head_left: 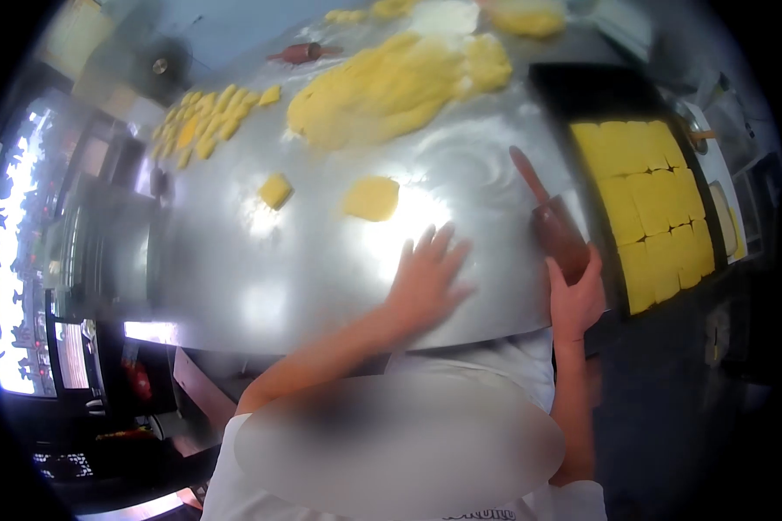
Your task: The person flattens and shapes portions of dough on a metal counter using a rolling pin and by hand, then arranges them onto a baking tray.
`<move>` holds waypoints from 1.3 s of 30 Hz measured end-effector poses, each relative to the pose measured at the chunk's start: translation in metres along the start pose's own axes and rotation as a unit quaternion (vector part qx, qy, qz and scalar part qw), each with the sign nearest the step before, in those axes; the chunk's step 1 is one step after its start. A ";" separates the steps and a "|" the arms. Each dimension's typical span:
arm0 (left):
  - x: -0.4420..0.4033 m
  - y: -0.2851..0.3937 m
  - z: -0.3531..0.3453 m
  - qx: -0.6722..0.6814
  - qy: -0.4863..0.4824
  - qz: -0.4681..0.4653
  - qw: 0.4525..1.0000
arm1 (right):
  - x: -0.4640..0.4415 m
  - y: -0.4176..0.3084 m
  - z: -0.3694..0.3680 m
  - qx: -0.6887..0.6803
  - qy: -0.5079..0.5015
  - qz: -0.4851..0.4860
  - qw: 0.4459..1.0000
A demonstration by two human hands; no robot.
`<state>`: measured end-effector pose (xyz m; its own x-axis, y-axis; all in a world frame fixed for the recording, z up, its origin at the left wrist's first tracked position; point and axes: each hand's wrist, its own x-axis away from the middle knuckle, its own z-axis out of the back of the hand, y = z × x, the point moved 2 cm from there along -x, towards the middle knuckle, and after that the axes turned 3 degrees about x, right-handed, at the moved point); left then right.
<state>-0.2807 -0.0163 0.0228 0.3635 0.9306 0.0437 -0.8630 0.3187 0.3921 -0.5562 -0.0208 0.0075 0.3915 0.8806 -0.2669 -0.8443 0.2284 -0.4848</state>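
Note:
My left hand (430, 273) is over the near part of the metal table (261, 260), fingers spread, holding nothing. A flat yellow dough piece (374, 199) lies just beyond its fingertips. To the right, my right hand (579, 295) grips the near end of a brown rolling pin (558, 230), whose far handle points away from me. Further left sits a smaller dough piece (275, 191). A big floured mass of yellow dough (382, 91) spreads across the far middle of the table.
Several small dough pieces (204, 122) lie at the far left. A second rolling pin (304, 53) rests at the back, near white flour (443, 16) and more dough (530, 22). At the right, a dark tray (615, 260) holds yellow dough squares (643, 204) in rows.

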 end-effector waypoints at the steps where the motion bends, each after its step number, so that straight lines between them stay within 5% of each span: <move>1: -0.002 -0.014 0.004 0.027 0.053 0.015 0.998 | 0.000 -0.001 0.001 -0.001 -0.001 0.008 1.000; 4: -0.028 -0.080 0.034 0.091 0.255 0.016 0.963 | 0.000 -0.003 0.003 -0.007 0.010 0.041 0.999; 9: -0.064 -0.194 0.062 0.004 0.116 -0.011 0.993 | 0.001 -0.004 0.003 -0.002 0.019 0.057 0.998; 14: -0.083 -0.188 0.099 -0.011 -0.061 0.029 0.998 | 0.003 -0.005 0.003 0.002 0.021 0.057 0.998; 18: -0.061 -0.185 0.086 0.111 0.069 0.003 0.991 | 0.001 -0.006 0.004 -0.001 0.018 0.053 0.998; 23: 0.010 -0.064 0.066 0.006 0.201 -0.059 0.978 | 0.002 -0.007 0.003 0.003 -0.007 0.042 0.999; 26: 0.042 -0.041 0.015 0.048 0.133 -0.096 0.985 | 0.003 -0.009 0.004 -0.001 -0.003 0.038 0.999; 30: 0.038 -0.041 0.038 0.098 0.152 -0.017 0.983 | 0.004 -0.006 0.001 0.002 -0.007 0.040 0.999; 35: 0.009 -0.066 0.033 0.095 0.049 -0.116 0.987 | 0.003 -0.006 0.000 0.010 -0.014 0.055 0.998; 39: 0.006 -0.064 0.027 0.116 0.004 -0.088 0.989 | 0.005 -0.005 -0.001 0.005 -0.006 0.060 0.998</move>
<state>-0.2138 -0.0361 0.0225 0.4982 0.8656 -0.0507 -0.6822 0.4274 0.5932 -0.5498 -0.0179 0.0076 0.2835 0.9067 -0.3123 -0.8882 0.1255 -0.4421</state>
